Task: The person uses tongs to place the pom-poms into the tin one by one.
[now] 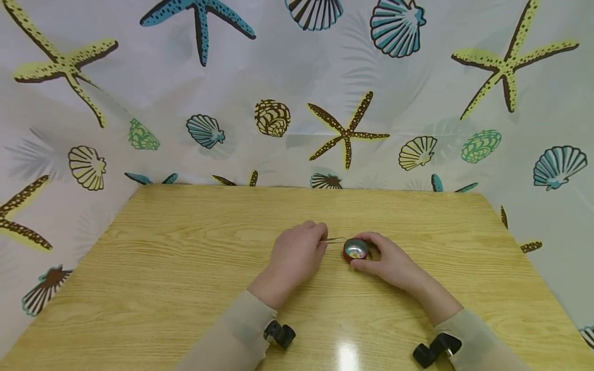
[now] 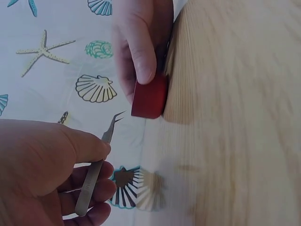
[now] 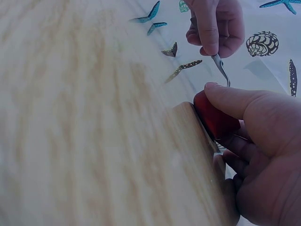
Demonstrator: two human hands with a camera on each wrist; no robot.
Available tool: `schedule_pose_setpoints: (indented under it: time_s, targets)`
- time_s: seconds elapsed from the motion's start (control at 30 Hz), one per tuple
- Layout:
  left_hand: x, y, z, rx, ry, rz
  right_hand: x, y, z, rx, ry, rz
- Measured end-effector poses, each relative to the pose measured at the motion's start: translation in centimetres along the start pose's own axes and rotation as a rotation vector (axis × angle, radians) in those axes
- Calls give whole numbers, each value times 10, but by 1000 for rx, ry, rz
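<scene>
My left hand [image 1: 299, 252] pinches a pair of metal tweezers [image 2: 96, 172] between thumb and fingers. Their bent, slim tips stand slightly apart and point toward a small round red bowl [image 1: 349, 257]. Thumb and fingers of my right hand [image 1: 387, 260] grip this bowl around its side, at the table surface. The bowl's inside is silvery, and a few small yellow and pale bits [image 1: 356, 254] lie at its bottom, too small to make out. From the left wrist view, the tweezer tips sit just beside the bowl, apart from it, with nothing visible between them.
A wood-grain table [image 1: 185, 247] spreads out beneath both hands. Behind it and along its sides hangs a pale cloth [image 1: 287, 67] printed with starfish and shells. Black camera mounts [image 1: 280, 334] are strapped at both sleeves.
</scene>
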State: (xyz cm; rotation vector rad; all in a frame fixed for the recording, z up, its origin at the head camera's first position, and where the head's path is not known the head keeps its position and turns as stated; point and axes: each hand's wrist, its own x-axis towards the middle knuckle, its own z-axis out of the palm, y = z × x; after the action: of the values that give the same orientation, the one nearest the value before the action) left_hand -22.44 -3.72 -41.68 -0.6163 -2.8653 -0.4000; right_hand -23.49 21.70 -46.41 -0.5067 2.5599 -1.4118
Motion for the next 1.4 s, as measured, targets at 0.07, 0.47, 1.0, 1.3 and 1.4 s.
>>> schedule_pose_setpoints:
  time_s: [0.07, 0.47, 1.0, 1.3, 1.4]
  targets:
    - [0, -4, -2, -9, 14, -16, 0, 1, 0, -1, 1, 1]
    - [-1, -27, 5, -16, 58, -72, 0, 1, 2, -18, 5, 20]
    - [-4, -38, 8, -24, 56, -94, -1, -1, 2, -6, -1, 17]
    - [-1, -45, 15, -33, 27, -123, -2, -2, 2, -6, -2, 26]
    - [0, -48, 17, -34, 17, -131, -2, -2, 2, -5, -1, 27]
